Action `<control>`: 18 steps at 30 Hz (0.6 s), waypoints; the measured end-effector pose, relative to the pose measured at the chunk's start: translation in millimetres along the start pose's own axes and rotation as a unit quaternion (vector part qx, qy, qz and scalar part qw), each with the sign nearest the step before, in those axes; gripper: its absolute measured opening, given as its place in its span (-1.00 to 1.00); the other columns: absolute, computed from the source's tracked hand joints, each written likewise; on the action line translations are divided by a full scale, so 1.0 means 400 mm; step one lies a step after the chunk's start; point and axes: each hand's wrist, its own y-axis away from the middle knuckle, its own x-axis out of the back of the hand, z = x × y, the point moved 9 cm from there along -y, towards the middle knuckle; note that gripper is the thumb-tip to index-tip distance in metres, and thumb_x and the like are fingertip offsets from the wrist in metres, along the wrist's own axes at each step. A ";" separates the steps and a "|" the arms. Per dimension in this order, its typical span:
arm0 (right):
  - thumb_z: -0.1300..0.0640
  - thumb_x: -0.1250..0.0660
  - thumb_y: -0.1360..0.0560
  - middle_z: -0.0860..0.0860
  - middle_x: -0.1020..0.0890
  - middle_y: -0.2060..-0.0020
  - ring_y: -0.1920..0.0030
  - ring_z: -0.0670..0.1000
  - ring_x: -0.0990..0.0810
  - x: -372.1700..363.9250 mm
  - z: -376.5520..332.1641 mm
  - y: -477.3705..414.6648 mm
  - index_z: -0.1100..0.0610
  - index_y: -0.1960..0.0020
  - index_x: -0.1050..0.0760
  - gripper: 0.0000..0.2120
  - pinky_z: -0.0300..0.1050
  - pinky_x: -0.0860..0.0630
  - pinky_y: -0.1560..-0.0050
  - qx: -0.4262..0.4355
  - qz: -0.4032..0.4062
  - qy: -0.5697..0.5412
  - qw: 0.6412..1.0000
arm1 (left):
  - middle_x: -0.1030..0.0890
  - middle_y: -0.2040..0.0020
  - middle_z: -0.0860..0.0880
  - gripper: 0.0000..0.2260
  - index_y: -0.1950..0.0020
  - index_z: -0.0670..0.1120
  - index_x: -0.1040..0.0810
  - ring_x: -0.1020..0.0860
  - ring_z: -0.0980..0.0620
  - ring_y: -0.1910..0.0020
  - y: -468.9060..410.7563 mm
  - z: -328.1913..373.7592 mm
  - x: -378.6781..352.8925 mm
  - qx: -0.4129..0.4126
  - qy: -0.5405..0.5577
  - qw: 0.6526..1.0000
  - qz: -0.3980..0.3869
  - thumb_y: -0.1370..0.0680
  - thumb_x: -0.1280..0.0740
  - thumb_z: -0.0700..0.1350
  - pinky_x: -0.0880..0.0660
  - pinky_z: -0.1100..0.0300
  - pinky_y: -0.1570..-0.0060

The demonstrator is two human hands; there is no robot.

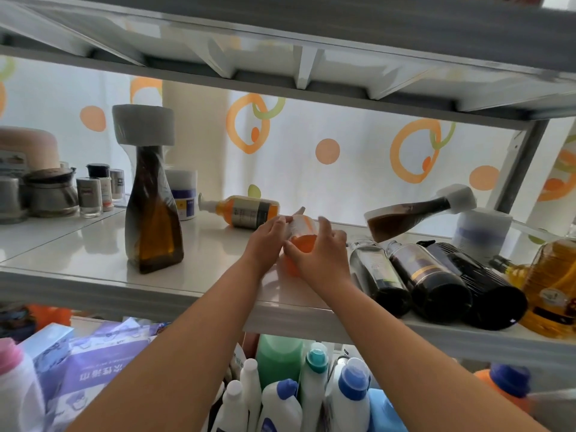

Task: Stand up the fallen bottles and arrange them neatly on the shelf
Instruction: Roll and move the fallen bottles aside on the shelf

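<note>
Both hands hold a small clear bottle of orange liquid over the middle of the white shelf; my left hand grips its left side, my right hand wraps its front. A tall amber bottle with a grey cap stands upright at the left. An orange pump bottle lies on its side behind my hands. A brown bottle with a white cap leans tilted on a white jar. Three dark bottles lie side by side at the right.
A yellow oil jug sits at the far right. Small jars and spice shakers stand at the back left, a white tub behind the amber bottle. The upper shelf hangs close overhead. Detergent bottles fill the shelf below.
</note>
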 end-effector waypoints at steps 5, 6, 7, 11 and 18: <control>-0.22 -0.37 -0.39 0.14 -0.45 -0.20 -0.14 0.14 -0.49 -0.016 0.021 0.005 0.05 -0.39 -0.16 -0.27 -0.13 -0.37 0.07 -0.055 -0.039 -0.015 0.998 | -0.57 -0.08 -0.04 -0.69 -0.10 0.04 -0.54 -0.52 -0.08 -0.14 0.013 0.000 0.017 0.025 -0.006 0.999 0.038 -0.57 -0.03 -0.02 -0.46 -0.07 -0.22; -0.21 -0.40 -0.36 0.14 -0.43 -0.19 -0.14 0.15 -0.48 -0.013 0.015 0.004 0.04 -0.40 -0.16 -0.25 -0.12 -0.38 0.04 -0.051 -0.034 -0.011 0.998 | -0.59 -0.08 -0.08 -0.70 -0.05 0.02 -0.54 -0.53 -0.11 -0.12 0.012 -0.002 0.026 0.030 -0.010 0.998 0.050 -0.53 -0.03 -0.01 -0.46 -0.10 -0.21; -0.19 -0.42 -0.34 0.15 -0.41 -0.19 -0.15 0.17 -0.47 -0.011 0.007 0.006 0.02 -0.39 -0.16 -0.24 -0.09 -0.41 0.00 -0.043 -0.032 0.004 0.999 | -0.61 -0.07 -0.11 -0.68 -0.02 -0.02 -0.54 -0.54 -0.13 -0.10 0.009 -0.007 0.034 0.036 -0.020 0.998 0.056 -0.49 -0.04 0.01 -0.47 -0.12 -0.19; -0.05 -0.43 -0.37 0.18 -0.29 -0.23 -0.23 0.19 -0.32 -0.004 -0.033 0.028 0.03 -0.40 -0.11 -0.26 0.00 -0.37 -0.20 0.024 -0.040 0.153 0.987 | -0.62 -0.03 -0.16 -0.68 0.04 -0.13 -0.54 -0.58 -0.14 -0.04 0.024 -0.018 0.023 0.085 -0.068 0.994 0.011 -0.52 -0.08 0.03 -0.52 -0.12 -0.13; 0.09 -0.31 -0.51 0.16 -0.22 -0.33 -0.32 0.16 -0.21 0.006 -0.078 0.089 0.03 -0.45 -0.12 -0.41 0.04 -0.26 -0.33 0.165 -0.037 0.294 0.941 | -0.57 -0.14 -0.15 -0.61 -0.34 -0.16 -0.41 -0.59 -0.10 -0.06 0.053 -0.001 0.008 0.084 -0.004 0.996 -0.003 -0.56 -0.29 -0.04 -0.60 0.03 -0.02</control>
